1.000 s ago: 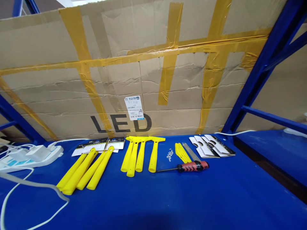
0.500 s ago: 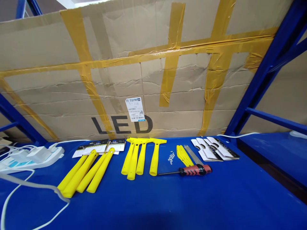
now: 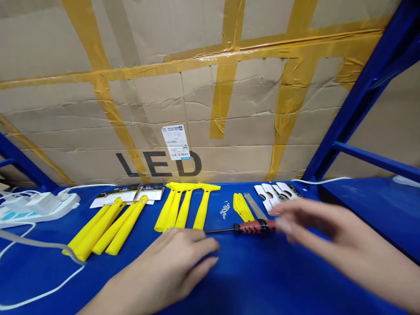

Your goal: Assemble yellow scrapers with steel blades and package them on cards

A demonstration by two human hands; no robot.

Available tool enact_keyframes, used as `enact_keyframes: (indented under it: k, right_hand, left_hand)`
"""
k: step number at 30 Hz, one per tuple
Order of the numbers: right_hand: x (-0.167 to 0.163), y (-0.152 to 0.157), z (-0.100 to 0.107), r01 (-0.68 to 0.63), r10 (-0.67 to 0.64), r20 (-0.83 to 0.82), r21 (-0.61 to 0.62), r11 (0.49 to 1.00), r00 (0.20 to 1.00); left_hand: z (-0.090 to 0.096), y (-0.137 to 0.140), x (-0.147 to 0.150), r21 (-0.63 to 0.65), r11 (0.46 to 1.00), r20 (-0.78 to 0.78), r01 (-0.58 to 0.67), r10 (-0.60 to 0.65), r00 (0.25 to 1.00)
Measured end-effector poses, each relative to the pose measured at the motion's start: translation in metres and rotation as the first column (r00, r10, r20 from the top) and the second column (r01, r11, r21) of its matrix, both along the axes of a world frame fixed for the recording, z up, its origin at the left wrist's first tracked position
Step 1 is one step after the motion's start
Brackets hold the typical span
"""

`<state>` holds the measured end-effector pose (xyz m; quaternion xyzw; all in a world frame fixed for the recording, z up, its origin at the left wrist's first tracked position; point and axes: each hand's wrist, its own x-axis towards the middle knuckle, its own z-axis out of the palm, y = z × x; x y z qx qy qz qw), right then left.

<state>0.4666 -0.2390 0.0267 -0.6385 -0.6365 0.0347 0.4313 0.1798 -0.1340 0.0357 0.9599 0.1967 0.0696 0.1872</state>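
The table (image 3: pixel 246 284) in front of the screwdriver (image 3: pixel 251 227) is bare blue. Nearest is the left hand (image 3: pixel 183 258), at the shaft's tip: palm down, fingers loosely bent, thumb a little parted from them, nothing seen between. It hides the lower ends of some T-handles (image 3: pixel 201 205).

The right hand (image 3: pixel 323 232) is at the screwdriver's grip end, thumb and fingers spread on either side of it; with the blur, I cannot tell whether they touch it. The screwdriver itself lies flat on the table, crosswise, shaft to the left and grip to the right, so its grip falls naturally to the right hand.

Left of the screwdriver lie the yellow tubes (image 3: pixel 126 232), slanted, their far ends by the cards (image 3: pixel 121 194). Just behind it are the screws (image 3: pixel 225 210), gathered in a small heap, perhaps to keep them from straying, then the yellow strips (image 3: pixel 243 208) and a metal strip (image 3: pixel 256 206). White sleeves (image 3: pixel 275 194) sit behind the grip, partly covered by the right hand. Things seem sorted by kind, each group apart.

Far left of the screwdriver, the power strip (image 3: pixel 46 210) and its loose cable (image 3: pixel 62 288) crowd the tubes. Behind everything, the box (image 3: pixel 197 100) closes off the back.
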Motion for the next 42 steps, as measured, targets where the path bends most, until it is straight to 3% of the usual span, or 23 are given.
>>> enact_keyframes:
  k: [1, 3, 6, 10, 14, 18, 22, 25, 30, 35, 39, 40, 42]
  right_hand:
    - [0.005, 0.014, 0.002, -0.036, 0.034, -0.066, -0.035, 0.999, 0.997]
    - [0.011, 0.040, 0.001, 0.010, -0.019, -0.141, -0.064, 0.998, 0.990]
    - [0.018, 0.060, -0.017, 0.118, -0.115, -0.124, 0.016, 0.993, 0.986]
    - [0.043, 0.054, -0.047, 0.173, -0.171, 0.076, -0.016, 0.985, 0.982]
    - [0.075, 0.044, -0.058, 0.296, -0.263, 0.272, -0.087, 0.951, 0.926]
    - [0.081, 0.045, -0.057, 0.290, -0.260, 0.250, -0.088, 0.953, 0.933]
    - [0.059, 0.048, -0.057, 0.196, -0.187, 0.173, -0.037, 0.980, 0.967]
    - [0.038, 0.047, -0.057, 0.118, -0.125, 0.173, 0.053, 0.992, 0.977]
    - [0.009, 0.045, -0.053, 0.005, -0.044, 0.208, 0.185, 0.983, 0.977]
    - [0.000, 0.047, -0.056, 0.084, -0.119, 0.127, 0.252, 0.964, 0.985]
    - [-0.002, 0.063, -0.047, 0.251, -0.231, -0.168, 0.109, 0.962, 0.958]
    - [-0.003, 0.069, -0.041, 0.252, -0.231, -0.276, 0.045, 0.967, 0.933]
    - [-0.008, 0.080, -0.029, 0.127, -0.165, -0.505, -0.110, 0.986, 0.847]
  left_hand:
    - [0.002, 0.005, 0.012, 0.073, 0.997, -0.053, 0.012, -0.008, 0.999]
    - [0.002, 0.015, 0.033, 0.188, 0.982, -0.155, 0.009, 0.021, 0.988]
    - [-0.003, 0.029, 0.058, 0.266, 0.963, -0.245, 0.045, 0.023, 0.969]
    - [-0.017, 0.042, 0.078, 0.270, 0.959, -0.257, 0.082, -0.010, 0.966]
    - [-0.025, 0.049, 0.086, 0.230, 0.969, -0.227, 0.087, -0.034, 0.973]
    - [-0.021, 0.059, 0.085, 0.336, 0.935, -0.217, -0.109, 0.189, 0.958]
    - [-0.017, 0.076, 0.075, 0.408, 0.870, -0.168, -0.278, 0.371, 0.913]
    - [-0.021, 0.081, 0.069, 0.369, 0.861, -0.167, -0.351, 0.432, 0.886]
    - [-0.031, 0.080, 0.071, 0.272, 0.883, -0.155, -0.382, 0.432, 0.888]
    - [-0.023, 0.089, 0.065, 0.161, 0.906, -0.090, -0.391, 0.408, 0.908]
    - [-0.002, 0.095, 0.051, 0.021, 0.948, -0.041, -0.317, 0.318, 0.947]
    - [0.004, 0.096, 0.048, -0.027, 0.958, -0.012, -0.285, 0.284, 0.959]
    - [0.017, 0.095, 0.040, -0.109, 0.976, 0.052, -0.191, 0.197, 0.979]
